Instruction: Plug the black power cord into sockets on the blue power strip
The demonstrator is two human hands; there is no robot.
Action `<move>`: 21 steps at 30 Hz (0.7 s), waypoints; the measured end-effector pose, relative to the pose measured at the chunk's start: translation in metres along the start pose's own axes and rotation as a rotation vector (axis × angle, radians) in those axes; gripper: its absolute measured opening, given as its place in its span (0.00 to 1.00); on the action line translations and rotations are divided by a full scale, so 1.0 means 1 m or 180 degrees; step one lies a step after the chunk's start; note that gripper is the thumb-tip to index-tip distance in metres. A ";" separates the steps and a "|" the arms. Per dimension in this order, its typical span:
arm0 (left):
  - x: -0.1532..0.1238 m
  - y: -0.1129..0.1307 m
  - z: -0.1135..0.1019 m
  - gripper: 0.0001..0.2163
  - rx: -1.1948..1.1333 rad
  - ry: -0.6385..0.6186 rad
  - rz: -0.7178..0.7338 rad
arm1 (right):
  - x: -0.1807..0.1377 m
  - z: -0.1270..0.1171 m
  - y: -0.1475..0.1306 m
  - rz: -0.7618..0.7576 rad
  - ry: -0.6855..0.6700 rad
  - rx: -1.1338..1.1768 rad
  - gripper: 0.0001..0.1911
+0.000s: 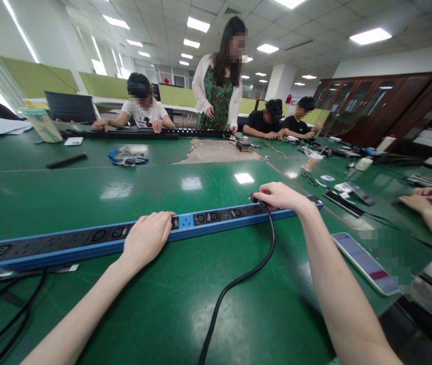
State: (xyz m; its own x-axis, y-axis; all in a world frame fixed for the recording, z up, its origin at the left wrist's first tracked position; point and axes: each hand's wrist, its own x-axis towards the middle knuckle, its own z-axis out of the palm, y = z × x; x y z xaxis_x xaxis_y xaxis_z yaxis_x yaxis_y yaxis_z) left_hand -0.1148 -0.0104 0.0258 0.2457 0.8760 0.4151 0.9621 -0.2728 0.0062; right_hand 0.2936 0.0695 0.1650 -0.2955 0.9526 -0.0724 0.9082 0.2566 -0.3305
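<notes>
Left hand (147, 237) and right hand (284, 195) both bare, slim, smooth-backed. Fingers (263, 191) slender, partly hidden. Left forearm (94, 310), right forearm (333, 274) bare to view's edge, narrow at wrist, widening gradually upward.

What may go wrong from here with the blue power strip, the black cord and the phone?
The blue power strip might slide if the left hand, resting on it, lifts. The black cord runs loose between the arms; a snag could pull its end at the right hand. The phone lies beside the right forearm, which might bump it.
</notes>
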 end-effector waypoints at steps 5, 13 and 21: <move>0.000 0.000 -0.001 0.21 -0.0025 -0.0021 -0.0010 | 0.000 0.004 -0.011 0.0098 0.0212 0.0571 0.19; 0.000 -0.001 0.000 0.21 0.0024 -0.0009 0.0035 | 0.005 0.013 -0.013 -0.0202 0.0367 0.0677 0.18; 0.000 -0.003 0.001 0.21 0.0081 -0.0032 0.0055 | 0.008 0.014 -0.001 -0.0315 -0.0455 0.1467 0.16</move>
State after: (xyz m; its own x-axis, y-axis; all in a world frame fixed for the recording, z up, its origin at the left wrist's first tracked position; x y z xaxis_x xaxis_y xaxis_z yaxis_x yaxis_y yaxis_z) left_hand -0.1171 -0.0089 0.0248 0.2632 0.8752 0.4058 0.9604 -0.2777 -0.0240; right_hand 0.2860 0.0740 0.1512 -0.4407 0.8871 -0.1372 0.6577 0.2151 -0.7219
